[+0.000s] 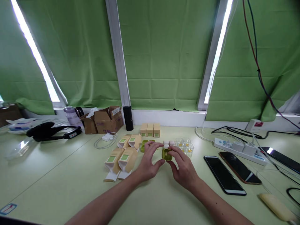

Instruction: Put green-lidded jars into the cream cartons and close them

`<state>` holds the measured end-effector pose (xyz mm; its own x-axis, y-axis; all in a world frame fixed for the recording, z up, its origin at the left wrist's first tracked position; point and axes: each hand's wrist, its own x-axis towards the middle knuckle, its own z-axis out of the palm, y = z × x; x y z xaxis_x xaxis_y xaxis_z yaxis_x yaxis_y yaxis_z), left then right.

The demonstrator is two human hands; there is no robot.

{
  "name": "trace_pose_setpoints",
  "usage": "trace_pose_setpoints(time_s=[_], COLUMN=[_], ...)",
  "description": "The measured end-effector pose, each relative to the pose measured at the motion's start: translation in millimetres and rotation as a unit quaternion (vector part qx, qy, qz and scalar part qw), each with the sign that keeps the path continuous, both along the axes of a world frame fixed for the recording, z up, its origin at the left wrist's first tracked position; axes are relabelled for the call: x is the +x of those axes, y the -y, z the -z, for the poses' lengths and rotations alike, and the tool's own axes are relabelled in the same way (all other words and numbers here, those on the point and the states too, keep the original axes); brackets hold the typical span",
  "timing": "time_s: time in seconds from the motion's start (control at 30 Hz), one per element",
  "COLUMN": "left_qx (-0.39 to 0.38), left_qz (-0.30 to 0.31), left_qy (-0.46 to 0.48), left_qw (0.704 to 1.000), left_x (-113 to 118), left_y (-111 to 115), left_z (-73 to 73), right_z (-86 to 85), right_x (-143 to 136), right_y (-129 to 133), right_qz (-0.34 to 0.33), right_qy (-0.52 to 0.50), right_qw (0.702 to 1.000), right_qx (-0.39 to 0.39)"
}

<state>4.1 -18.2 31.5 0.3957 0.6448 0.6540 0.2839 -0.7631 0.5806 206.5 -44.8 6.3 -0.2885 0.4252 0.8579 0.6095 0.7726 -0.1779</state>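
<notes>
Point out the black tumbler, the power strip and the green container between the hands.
Black tumbler [128,118]: head view, mid-body.
Power strip [220,143]: head view, left end of its white casing.
Green container [163,154]: head view, its side wall.

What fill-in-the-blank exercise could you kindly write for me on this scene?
The right hand holds a small container coloured ____.
The tumbler beside the brown carton is coloured ____.
Exactly ____ closed boxes stand side by side at the back of the table.
From the wearer's view, the power strip lies to the ____ of both hands.

Missing words: green; black; three; right.
</notes>
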Motion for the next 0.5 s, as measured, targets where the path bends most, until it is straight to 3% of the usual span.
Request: trace_pose_setpoints(time_s=[0.5], left_qx=[0.075], left_qz=[-0.018], left_qy=[-0.018], left_qw=[0.997], left_x=[2.8], left_y=[-6.1], left_z=[8.7], right_z=[-3.8], right_x=[-1.7], right_y=[0.9], right_qz=[0.018], right_qy=[0.026], right_qw=[0.999], right_qx=[0.032])
